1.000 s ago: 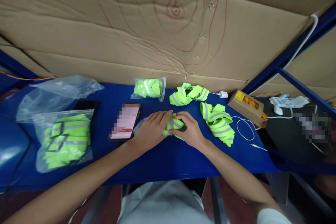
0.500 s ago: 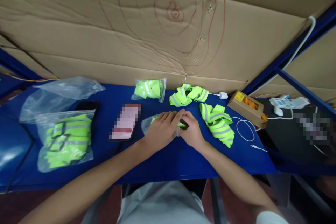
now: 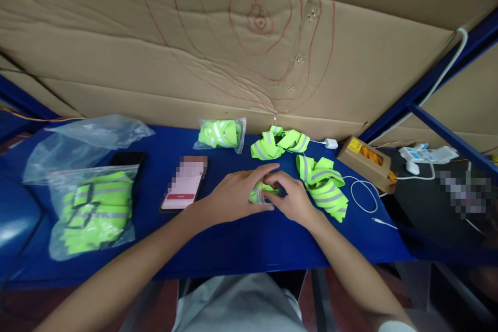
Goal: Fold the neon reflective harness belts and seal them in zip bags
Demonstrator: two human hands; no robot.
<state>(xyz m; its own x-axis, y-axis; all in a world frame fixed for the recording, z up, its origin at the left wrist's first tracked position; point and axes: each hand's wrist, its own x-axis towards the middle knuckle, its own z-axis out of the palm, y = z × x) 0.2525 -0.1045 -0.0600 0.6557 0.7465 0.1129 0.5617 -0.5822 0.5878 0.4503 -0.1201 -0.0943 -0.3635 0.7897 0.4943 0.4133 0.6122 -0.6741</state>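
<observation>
A small clear bag with neon-yellow strap inside is between my hands at the middle of the blue table. My left hand curves round its left side, the fingers and thumb closed on it. At the bag's right edge, my right hand pinches the opening with thumb and forefinger. Part of the bag is hidden by my left hand. Loose yellow straps with grey stripes lie right of my hands and behind them. Another bagged strap lies at the back.
A phone with a lit screen lies left of my hands. Farther left are a large bag of yellow straps, a dark phone and clear plastic bags. A cardboard box and white cable are at the right.
My left hand has turned and shifted slightly, its fingers no longer lying over the bag's top. The small bag is more visible between my hands, and its left end no longer shows beyond my left hand.
</observation>
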